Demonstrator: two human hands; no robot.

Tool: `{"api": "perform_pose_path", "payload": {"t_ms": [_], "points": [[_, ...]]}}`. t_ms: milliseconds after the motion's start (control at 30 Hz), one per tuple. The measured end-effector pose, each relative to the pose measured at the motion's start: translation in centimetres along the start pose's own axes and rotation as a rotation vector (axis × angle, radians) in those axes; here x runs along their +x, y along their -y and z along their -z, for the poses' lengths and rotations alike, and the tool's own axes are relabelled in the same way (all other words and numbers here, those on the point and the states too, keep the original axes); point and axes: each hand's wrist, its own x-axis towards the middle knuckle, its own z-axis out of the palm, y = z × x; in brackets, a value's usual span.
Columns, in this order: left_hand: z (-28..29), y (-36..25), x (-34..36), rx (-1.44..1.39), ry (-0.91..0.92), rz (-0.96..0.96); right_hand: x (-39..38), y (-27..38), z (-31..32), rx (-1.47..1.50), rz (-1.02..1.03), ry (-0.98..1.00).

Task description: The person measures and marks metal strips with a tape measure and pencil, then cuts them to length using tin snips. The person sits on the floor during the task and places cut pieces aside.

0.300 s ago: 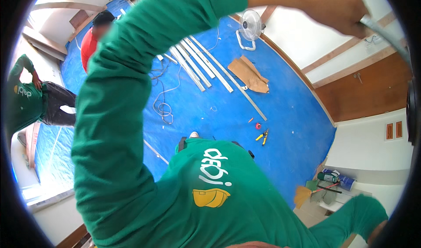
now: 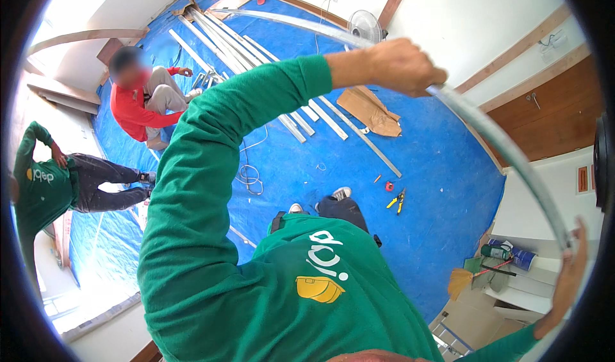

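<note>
My left hand point(image 2: 403, 67), in a green sleeve, is closed around a long, pale metal strip point(image 2: 487, 128) held up across the upper and right of the view. The strip reaches back over the floor toward the far wall and looks bowed through the fisheye lens. Near the right rim my right hand point(image 2: 569, 272) holds the strip's lower part, fingers lying along it and partly hard to make out. Below on the blue sheet lie yellow-handled snips point(image 2: 396, 202), a small red object point(image 2: 389, 186) and a brown paper piece point(image 2: 368, 109).
A co-worker in red point(image 2: 131, 109) sits at left; another in green point(image 2: 51, 183) is at the left rim. Long white metal lengths point(image 2: 333, 122) and coiled cable point(image 2: 248, 176) lie on the blue sheet point(image 2: 442, 227). A fan point(image 2: 366, 26) stands by the wall; buckets point(image 2: 516, 253) at lower right.
My left hand has come lower and to the left, the strip showing further across the view. My right hand has risen into sight on it. The co-worker in red is more visible.
</note>
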Motion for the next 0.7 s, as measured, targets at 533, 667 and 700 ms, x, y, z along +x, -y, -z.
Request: {"api": "perform_pose_path", "payload": {"t_ms": [533,667,700], "points": [[-27.2,21.2,-22.2,-0.166,0.751,0.312,4.1,-8.1,-42.1,0.186,-0.166,0.603],[-31.1,24.8,-29.4,-0.168,0.860,0.388,4.8,-2.5,-48.6,0.230,-0.234,0.715],[-32.1,25.9,-31.5,-0.173,0.878,0.386,5.0,-0.8,-50.2,0.212,-0.208,0.713]]}}
